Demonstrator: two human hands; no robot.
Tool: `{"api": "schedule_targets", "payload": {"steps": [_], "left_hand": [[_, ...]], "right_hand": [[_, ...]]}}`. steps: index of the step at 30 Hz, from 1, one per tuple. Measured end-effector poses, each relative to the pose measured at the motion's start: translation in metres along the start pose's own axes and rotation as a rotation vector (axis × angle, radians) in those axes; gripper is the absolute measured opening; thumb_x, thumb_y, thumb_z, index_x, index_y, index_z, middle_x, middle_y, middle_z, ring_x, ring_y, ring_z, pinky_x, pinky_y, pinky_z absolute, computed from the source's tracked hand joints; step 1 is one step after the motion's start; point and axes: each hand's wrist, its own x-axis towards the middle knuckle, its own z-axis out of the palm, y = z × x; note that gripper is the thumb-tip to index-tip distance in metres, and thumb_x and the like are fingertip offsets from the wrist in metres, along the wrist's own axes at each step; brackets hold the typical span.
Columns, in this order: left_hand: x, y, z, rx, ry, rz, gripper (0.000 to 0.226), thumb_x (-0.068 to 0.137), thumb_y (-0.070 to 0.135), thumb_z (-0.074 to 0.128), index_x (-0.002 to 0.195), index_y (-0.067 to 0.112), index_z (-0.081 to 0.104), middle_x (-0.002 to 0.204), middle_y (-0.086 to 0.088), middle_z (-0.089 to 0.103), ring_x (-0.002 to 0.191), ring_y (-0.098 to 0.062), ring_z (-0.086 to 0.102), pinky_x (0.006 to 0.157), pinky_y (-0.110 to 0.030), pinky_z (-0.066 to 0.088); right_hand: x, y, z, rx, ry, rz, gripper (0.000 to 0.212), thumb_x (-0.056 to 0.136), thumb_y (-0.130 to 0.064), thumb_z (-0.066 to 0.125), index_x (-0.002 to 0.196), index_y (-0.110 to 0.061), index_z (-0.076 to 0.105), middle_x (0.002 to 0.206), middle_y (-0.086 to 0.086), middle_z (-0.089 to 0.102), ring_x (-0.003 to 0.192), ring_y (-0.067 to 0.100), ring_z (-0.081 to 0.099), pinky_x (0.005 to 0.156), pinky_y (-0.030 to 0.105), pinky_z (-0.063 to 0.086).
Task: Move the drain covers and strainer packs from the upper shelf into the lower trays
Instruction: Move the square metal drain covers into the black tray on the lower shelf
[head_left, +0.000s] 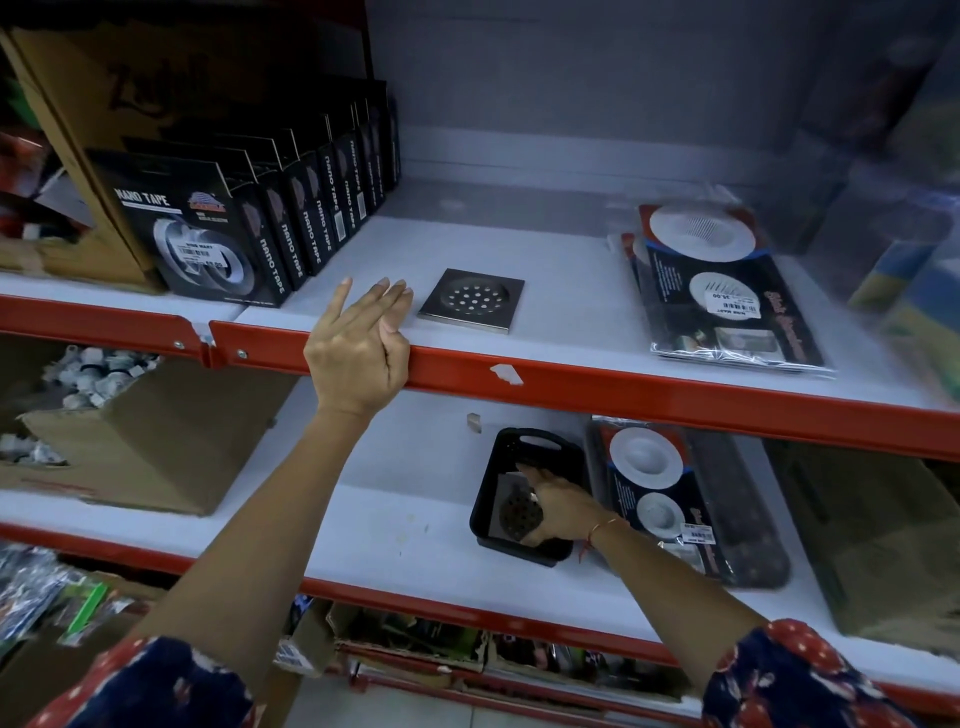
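Observation:
A square steel drain cover (471, 300) lies flat on the upper shelf (571, 384), just right of my left hand (359, 347), which rests on the red shelf edge with fingers apart and holds nothing. Strainer packs (722, 291) lie stacked at the right of that shelf. On the lower shelf a small black tray (519, 447) holds another drain cover (514, 512), and my right hand (558, 509) is inside the tray gripping it. To its right a longer dark tray (748, 545) holds a strainer pack (652, 488).
Black nano tape boxes (208, 234) stand in a row at the upper shelf's left, beside a large cardboard box (104, 104). An open carton of white fittings (119, 415) sits at the lower left. Another carton (883, 545) stands at the lower right.

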Motion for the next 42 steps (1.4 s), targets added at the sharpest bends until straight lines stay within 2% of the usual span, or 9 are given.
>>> {"api": "schedule_targets", "payload": {"steps": [4, 11, 18, 21, 26, 29, 31, 36, 42], "left_hand": [[0.000, 0.000, 0.000, -0.005, 0.004, -0.006, 0.041, 0.090, 0.006, 0.035, 0.103, 0.007, 0.074, 0.106, -0.008, 0.074, 0.105, -0.021, 0.069, 0.102, -0.046, 0.047], [0.003, 0.006, -0.008, 0.019, -0.059, -0.021, 0.039, 0.089, 0.006, 0.038, 0.102, 0.005, 0.075, 0.105, -0.009, 0.075, 0.102, -0.020, 0.071, 0.102, -0.042, 0.047], [0.006, 0.008, -0.014, 0.041, -0.115, -0.027, 0.040, 0.090, 0.009, 0.036, 0.103, 0.006, 0.075, 0.106, -0.008, 0.074, 0.101, -0.017, 0.071, 0.104, -0.038, 0.046], [0.006, 0.007, -0.014, 0.061, -0.128, -0.018, 0.044, 0.092, 0.011, 0.032, 0.104, 0.007, 0.074, 0.107, -0.007, 0.074, 0.101, -0.017, 0.071, 0.104, -0.038, 0.046], [0.004, 0.005, -0.010, 0.035, -0.100, -0.025, 0.052, 0.096, 0.017, 0.024, 0.104, 0.007, 0.074, 0.107, -0.008, 0.074, 0.101, -0.018, 0.071, 0.103, -0.040, 0.047], [0.003, 0.004, -0.008, 0.015, -0.068, -0.027, 0.050, 0.096, 0.015, 0.026, 0.105, 0.006, 0.074, 0.108, -0.008, 0.074, 0.102, -0.019, 0.070, 0.102, -0.042, 0.047], [0.002, 0.004, -0.007, 0.008, -0.054, -0.024, 0.048, 0.095, 0.013, 0.027, 0.106, 0.005, 0.073, 0.109, -0.008, 0.074, 0.103, -0.019, 0.070, 0.104, -0.042, 0.046], [0.002, 0.003, -0.005, 0.006, -0.032, -0.016, 0.047, 0.094, 0.012, 0.028, 0.107, 0.005, 0.073, 0.109, -0.009, 0.073, 0.103, -0.020, 0.070, 0.104, -0.042, 0.046], [0.003, 0.003, -0.005, 0.005, -0.019, -0.007, 0.046, 0.093, 0.010, 0.030, 0.107, 0.004, 0.073, 0.110, -0.009, 0.073, 0.102, -0.020, 0.070, 0.102, -0.042, 0.047]], "right_hand": [[-0.018, -0.014, -0.019, -0.023, 0.064, -0.065, 0.095, 0.073, -0.038, 0.076, 0.150, -0.019, 0.024, 0.155, 0.008, 0.029, 0.140, 0.027, 0.034, 0.111, 0.036, 0.035], [-0.081, -0.073, -0.074, 0.012, 0.399, -0.383, 0.039, 0.088, -0.035, 0.062, 0.124, -0.020, 0.062, 0.127, -0.004, 0.064, 0.117, 0.011, 0.059, 0.100, 0.031, 0.047], [-0.118, -0.127, -0.129, 0.211, 0.667, -0.663, 0.018, 0.086, -0.023, 0.068, 0.101, -0.014, 0.075, 0.099, -0.005, 0.076, 0.091, 0.003, 0.069, 0.087, 0.026, 0.054], [-0.114, -0.141, -0.152, 0.305, 0.760, -0.708, 0.014, 0.084, -0.016, 0.070, 0.096, -0.012, 0.077, 0.090, -0.006, 0.075, 0.078, -0.005, 0.066, 0.078, 0.016, 0.053], [-0.083, -0.145, -0.194, 0.301, 0.809, -0.601, 0.021, 0.083, -0.020, 0.071, 0.103, -0.012, 0.075, 0.099, 0.001, 0.075, 0.088, 0.006, 0.069, 0.084, 0.016, 0.053], [-0.058, -0.140, -0.219, 0.100, 0.610, -0.379, 0.053, 0.079, -0.036, 0.073, 0.127, -0.017, 0.059, 0.131, 0.002, 0.060, 0.119, 0.015, 0.056, 0.103, 0.025, 0.042], [-0.044, -0.133, -0.228, 0.012, 0.429, -0.241, 0.076, 0.075, -0.046, 0.073, 0.140, -0.021, 0.043, 0.146, 0.002, 0.044, 0.133, 0.019, 0.041, 0.107, 0.028, 0.032], [-0.023, -0.118, -0.229, 0.094, 0.234, -0.145, 0.088, 0.074, -0.053, 0.072, 0.145, -0.019, 0.033, 0.142, 0.001, 0.047, 0.128, 0.019, 0.046, 0.100, 0.024, 0.034], [-0.024, -0.112, -0.224, 0.226, 0.393, -0.128, 0.097, 0.062, -0.049, 0.082, 0.143, -0.018, 0.038, 0.140, 0.000, 0.052, 0.128, 0.018, 0.049, 0.105, 0.024, 0.036]]}}
